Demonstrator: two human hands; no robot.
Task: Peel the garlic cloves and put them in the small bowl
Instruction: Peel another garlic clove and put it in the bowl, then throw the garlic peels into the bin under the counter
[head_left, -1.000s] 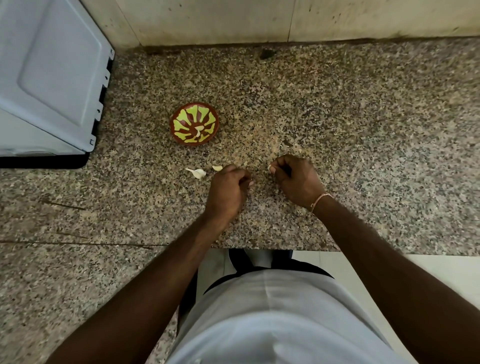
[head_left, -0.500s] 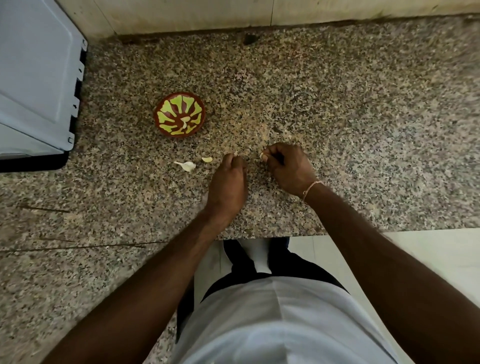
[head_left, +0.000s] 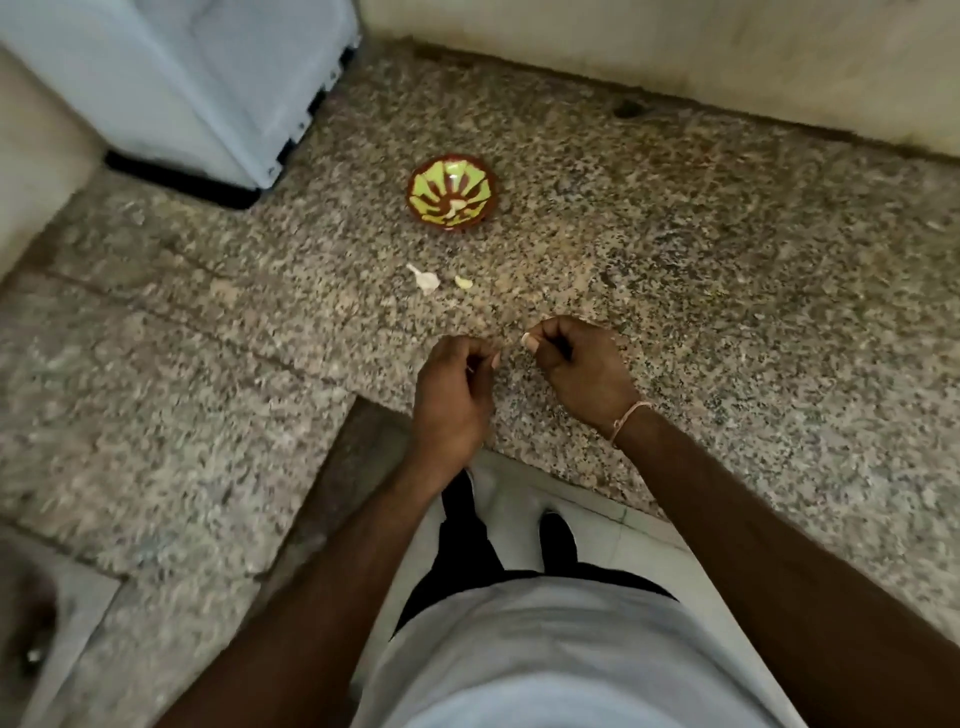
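**Both hands curled over the granite, garlic lying short of the bowl**

The person stands at a speckled granite surface (head_left: 701, 270). The left hand (head_left: 452, 400) and right hand (head_left: 582, 364) are held close together just above its near edge, fingers curled inward, thumbs and fingertips facing each other across a small gap. The right hand pinches something small and pale at its fingertips; the frame is too blurred to tell whether it is a clove or a bit of skin. The left grip is clenched in a pinch too, but whether anything sits in it cannot be told.

The bowl (head_left: 451, 191), red-brown with a green pattern, stands farther back on the surface, well apart from the hands. A small pale piece lies inside it. Between bowl and hands lie a whitish clove (head_left: 426, 279) with a pointed tail and, just beside it to the right, a smaller yellowish piece (head_left: 464, 282).

A pale blue box (head_left: 208, 78) sits at the back left. A thin bracelet (head_left: 626, 421) circles the right wrist.
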